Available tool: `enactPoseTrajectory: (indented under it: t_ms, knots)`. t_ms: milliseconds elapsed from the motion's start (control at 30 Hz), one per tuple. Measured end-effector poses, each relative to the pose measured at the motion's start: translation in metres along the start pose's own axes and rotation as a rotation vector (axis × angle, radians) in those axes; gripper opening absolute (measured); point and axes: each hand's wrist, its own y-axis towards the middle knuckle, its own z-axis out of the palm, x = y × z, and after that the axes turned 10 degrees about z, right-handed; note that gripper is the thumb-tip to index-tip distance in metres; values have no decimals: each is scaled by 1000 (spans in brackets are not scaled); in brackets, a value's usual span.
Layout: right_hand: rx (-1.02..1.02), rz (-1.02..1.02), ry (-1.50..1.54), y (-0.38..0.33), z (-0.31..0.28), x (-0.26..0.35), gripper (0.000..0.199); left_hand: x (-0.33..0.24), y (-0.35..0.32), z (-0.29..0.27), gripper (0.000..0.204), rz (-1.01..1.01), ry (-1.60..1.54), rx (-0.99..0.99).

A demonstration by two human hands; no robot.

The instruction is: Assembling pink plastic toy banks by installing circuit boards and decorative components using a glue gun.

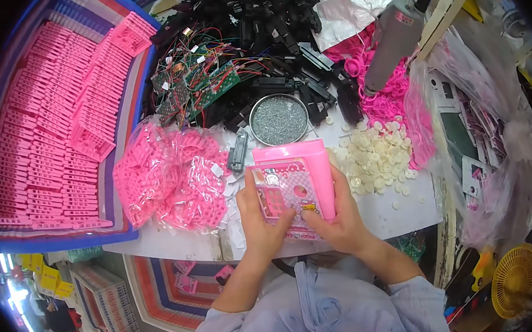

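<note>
Near the table's front edge, my left hand (259,222) and my right hand (345,217) are closed around a flat printed panel (287,192) with cut-out openings and a small cartoon figure. Both thumbs press on its lower part. Directly behind the panel lies a pink plastic casing (321,174), its right edge against my right fingers. Whether the panel is fixed to the casing, I cannot tell. Just beyond my left fingertips is a small dark grey plastic part (237,151). A round metal dish (277,98) full of tiny screws sits right beyond the casing.
Bagged pink parts (175,180) lie left, beside a blue crate (63,237) of stacked pink pieces. Wired circuit boards (198,77) and black plastic parts (253,21) pile up behind. At right are cream discs (379,156), pink cords (387,101) and a hanging grey electric screwdriver (394,44).
</note>
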Motion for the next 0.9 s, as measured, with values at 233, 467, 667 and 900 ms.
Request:
enactPoseTrajectory:
  t_ms: [233, 467, 667, 900]
  knots:
    - [39, -14, -129, -2, -9, 2, 80, 11, -6, 7, 105, -53, -173, 22]
    - [51, -88, -263, -6, -13, 3, 77, 4, -16, 8, 106, -153, -232, 13]
    - [163, -88, -254, -1, -13, 9, 76, -2, -21, 1, 105, -205, -161, 31]
    - [216, 100, 135, 3, -19, -1, 78, 7, -14, 12, 97, -138, -428, -122]
